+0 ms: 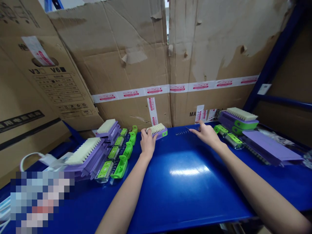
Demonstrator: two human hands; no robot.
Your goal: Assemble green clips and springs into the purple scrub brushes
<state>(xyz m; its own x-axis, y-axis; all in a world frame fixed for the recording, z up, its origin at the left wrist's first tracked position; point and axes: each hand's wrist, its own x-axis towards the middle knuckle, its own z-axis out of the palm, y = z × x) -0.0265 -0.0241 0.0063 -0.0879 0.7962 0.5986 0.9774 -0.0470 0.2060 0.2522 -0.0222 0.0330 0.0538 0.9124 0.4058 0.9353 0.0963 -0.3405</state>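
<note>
The left hand (pixel 148 143) closes its grip on a brush (pixel 159 134), fingers hiding the left end. Right of the brush, the right hand (pixel 207 133), thumb and forefinger slightly parted, meets a blurred spring (pixel 181 133); I cannot tell whether it holds it. Beneath the brush, a glossy blue table (pixel 175 195); behind, taped cardboard (pixel 131 65). Bristles up, long axis left-to-right, green end rightward.
</note>
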